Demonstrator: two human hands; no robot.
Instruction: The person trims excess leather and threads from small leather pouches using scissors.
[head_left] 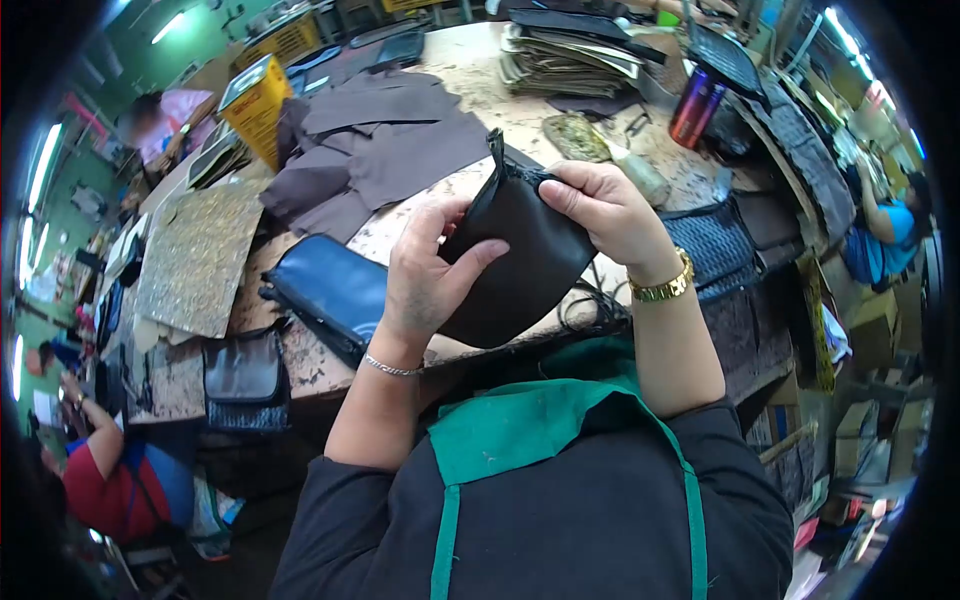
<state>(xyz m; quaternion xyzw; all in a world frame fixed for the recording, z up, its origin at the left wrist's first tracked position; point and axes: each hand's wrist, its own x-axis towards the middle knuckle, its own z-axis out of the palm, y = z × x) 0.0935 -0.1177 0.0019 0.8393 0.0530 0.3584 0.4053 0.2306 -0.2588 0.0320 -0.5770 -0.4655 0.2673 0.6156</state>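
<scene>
your black leather pouch (520, 262) hangs between both hands above the surface (470, 70), long axis tilted up-left to its zipper end. your left hand (425, 275) pinches its side; your right hand (605, 210) grips the top edge.

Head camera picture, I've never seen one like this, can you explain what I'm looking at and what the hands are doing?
This is one picture from a camera worn on a person's head, looking down at their own two bare hands. The round, bent edges come from the wide lens. The left hand and the right hand both grip a black pouch above a worn worktable. On the table lie a blue pouch, brown fabric pieces, a yellow can, a stack of flat sheets and a woven bag. The green and black at the bottom is the person's apron. Other people work at the edges.
</scene>
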